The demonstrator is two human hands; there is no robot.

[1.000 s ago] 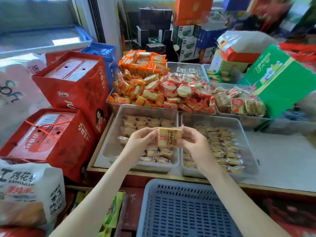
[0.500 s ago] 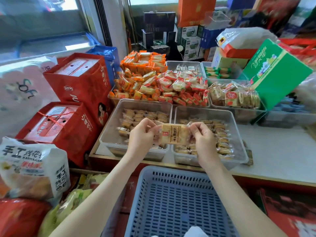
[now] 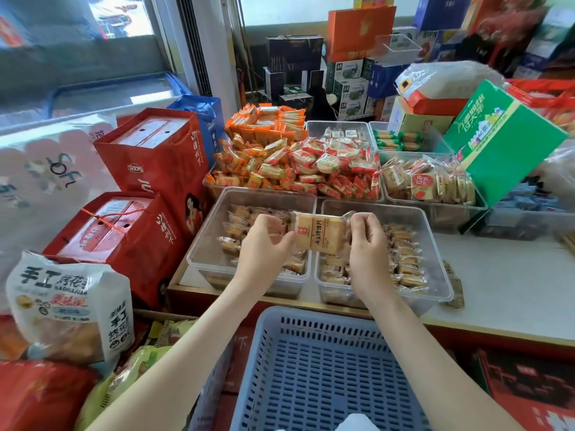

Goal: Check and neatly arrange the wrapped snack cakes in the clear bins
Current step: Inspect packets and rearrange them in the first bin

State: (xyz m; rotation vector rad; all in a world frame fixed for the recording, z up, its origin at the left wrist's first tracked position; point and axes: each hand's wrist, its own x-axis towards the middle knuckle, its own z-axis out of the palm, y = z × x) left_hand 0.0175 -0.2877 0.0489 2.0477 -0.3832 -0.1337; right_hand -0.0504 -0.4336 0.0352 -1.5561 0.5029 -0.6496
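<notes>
A wrapped snack cake [image 3: 320, 233], pale yellow with a red label, is held flat between both hands above the gap between two clear bins. My left hand [image 3: 264, 244] pinches its left end and my right hand [image 3: 367, 241] pinches its right end. The left clear bin [image 3: 205, 244] holds several wrapped cakes in loose rows. More cakes, lined up in rows, fill the right clear bin [image 3: 435, 259]. My hands hide part of both bins' contents.
A blue slotted basket [image 3: 326, 368] sits just below my arms. Behind the bins are heaps of orange and red wrapped snacks [image 3: 295, 166] and another bin of cakes [image 3: 429, 185]. Red gift boxes [image 3: 149, 169] stand left, a green box [image 3: 501, 141] right.
Both hands have kept hold of the cake and tilted it so its printed face shows. The view has pulled back and down, revealing more of the blue basket.
</notes>
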